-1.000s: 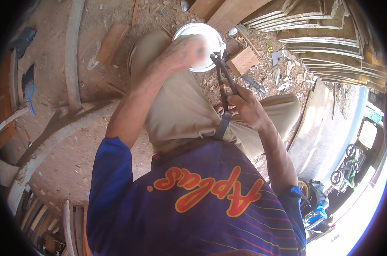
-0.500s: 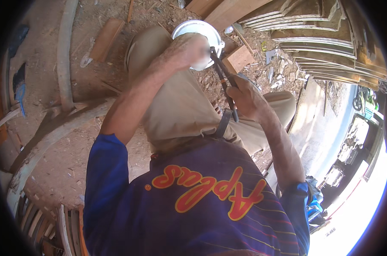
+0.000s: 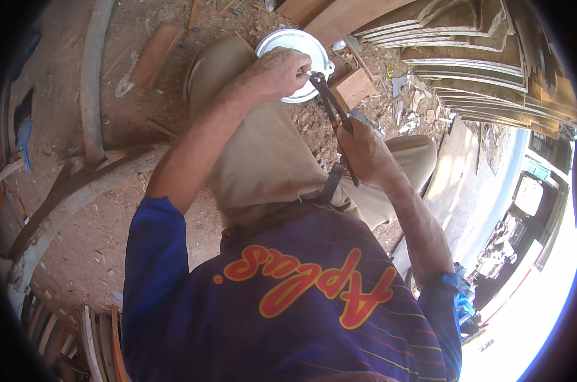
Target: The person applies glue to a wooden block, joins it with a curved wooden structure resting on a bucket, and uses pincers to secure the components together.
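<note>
My right hand [image 3: 365, 151] is wrapped round the long dark handles of a pair of pincers [image 3: 330, 102]. Their jaws point up and left and meet the fingertips of my left hand [image 3: 281, 74]. That hand is closed in a pinch on a thin, light, wire-like piece [image 3: 309, 73], which runs to the jaws; most of it is hidden by the fingers. Both hands work above a round white bucket [image 3: 299, 39] standing on the ground just beyond my knee. What the bucket holds is mostly covered by my left hand.
Wooden offcuts [image 3: 355, 88] and white scraps [image 3: 419, 102] litter the dirt ground. A stack of boards [image 3: 473, 60] stands at the far right, and a brown plank piece [image 3: 158, 56] lies at the far left. Long curved timbers [image 3: 92, 83] run down the left side.
My left hand was blurred in motion over the bucket and now holds still at the pincers' jaws. The pincers' handles have swung slightly, with my right hand lower on them.
</note>
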{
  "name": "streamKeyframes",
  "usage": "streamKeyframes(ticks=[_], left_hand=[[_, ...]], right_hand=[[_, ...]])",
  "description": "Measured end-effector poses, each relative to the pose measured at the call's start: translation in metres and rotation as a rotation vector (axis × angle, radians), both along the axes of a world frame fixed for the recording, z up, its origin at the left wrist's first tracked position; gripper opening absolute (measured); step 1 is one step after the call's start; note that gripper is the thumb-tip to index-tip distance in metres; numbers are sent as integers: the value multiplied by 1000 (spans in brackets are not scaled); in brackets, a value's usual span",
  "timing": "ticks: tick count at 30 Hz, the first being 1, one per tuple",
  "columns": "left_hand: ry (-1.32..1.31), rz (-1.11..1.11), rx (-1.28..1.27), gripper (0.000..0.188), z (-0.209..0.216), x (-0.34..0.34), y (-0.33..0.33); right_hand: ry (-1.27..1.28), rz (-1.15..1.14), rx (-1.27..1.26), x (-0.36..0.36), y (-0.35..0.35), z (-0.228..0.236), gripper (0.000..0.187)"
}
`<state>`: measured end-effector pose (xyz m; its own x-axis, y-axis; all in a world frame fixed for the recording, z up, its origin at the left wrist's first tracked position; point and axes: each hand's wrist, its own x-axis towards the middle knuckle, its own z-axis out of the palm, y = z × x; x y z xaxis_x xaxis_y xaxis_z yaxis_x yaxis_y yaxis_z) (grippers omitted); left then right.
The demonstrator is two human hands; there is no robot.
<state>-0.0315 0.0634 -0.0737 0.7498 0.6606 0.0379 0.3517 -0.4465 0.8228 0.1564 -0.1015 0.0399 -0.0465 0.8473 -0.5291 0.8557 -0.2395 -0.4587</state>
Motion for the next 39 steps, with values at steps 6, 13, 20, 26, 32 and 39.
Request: streamKeyframes(ticks=[6,13,20,26,32,39], left_hand=[[8,-52,127,19,0,2,-1],[-18,-63,10,18,7,0,0],[22,-76,-28,17,2,1,2],[0,-86,22,15,3,3,4],[-37,-48,39,15,1,5,7],[-95,20,-31,23,1,8,7]], right_hand=[[414,-411,-290,0,4,10,16],[1031,-942,-484,-4,-5,14,29],[1527,-1064,-561,4,-23,-19,28],[1637,-1053,-538,5,-28,-28,27],[1655,-998,-513,14,-21,-36,30],[1252,-811,-511,30,-23,-29,46]])
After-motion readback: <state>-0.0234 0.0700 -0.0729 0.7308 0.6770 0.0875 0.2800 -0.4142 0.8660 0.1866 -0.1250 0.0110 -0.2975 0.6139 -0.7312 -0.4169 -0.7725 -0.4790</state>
